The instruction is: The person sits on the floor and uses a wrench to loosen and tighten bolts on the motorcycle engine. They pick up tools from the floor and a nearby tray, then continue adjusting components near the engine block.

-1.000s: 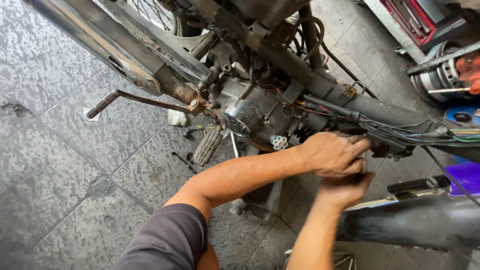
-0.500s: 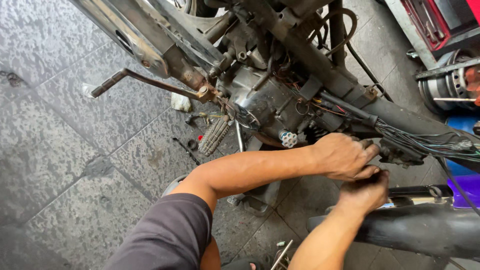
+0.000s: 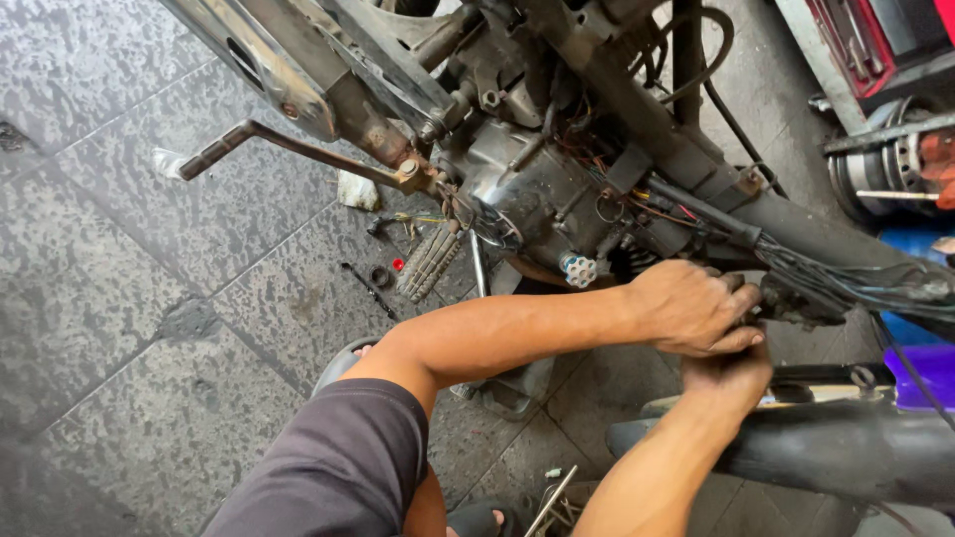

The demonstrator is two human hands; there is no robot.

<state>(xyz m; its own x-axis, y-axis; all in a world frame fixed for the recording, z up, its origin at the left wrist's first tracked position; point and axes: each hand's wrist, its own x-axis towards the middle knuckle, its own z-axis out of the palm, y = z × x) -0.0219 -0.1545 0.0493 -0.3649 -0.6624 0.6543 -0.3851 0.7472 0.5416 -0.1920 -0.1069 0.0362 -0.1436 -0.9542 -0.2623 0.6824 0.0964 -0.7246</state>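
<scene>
**Both hands buried in the wiring side of a stripped motorbike**

So here's the view looking straight down: the left hand (image 3: 691,308) is reaching across from about 7 o'clock to the middle-right of the frame, fingers curled down over a small dark part (image 3: 786,298) that sits right where the wire bundle (image 3: 875,278) runs along the frame tube (image 3: 696,169). Looks like a closed grip around that part, though the fingertips are tucked under so I can't see exactly how much of it they've got. The right hand (image 3: 731,373) is directly under the left one, at 6 o'clock from it, coming up from the bottom edge. It's touching the left hand's underside and is mostly hidden, so I honestly can't tell whether it's gripping anything or just pressing up.

The engine case (image 3: 537,199) is at 10 o'clock from the hands, greasy, with a white multi-pin connector (image 3: 579,268) dangling just beside the left wrist. Kick-start lever (image 3: 288,149) sticks out toward 9 o'clock, and a ribbed footpeg (image 3: 430,264) hangs below the engine. A few loose bits on the tiled floor (image 3: 129,298): a small red piece (image 3: 398,265) and a dark ring (image 3: 380,276) near it. The black exhaust pipe (image 3: 836,457) lies at 4 o'clock, just beside the right forearm.
</scene>
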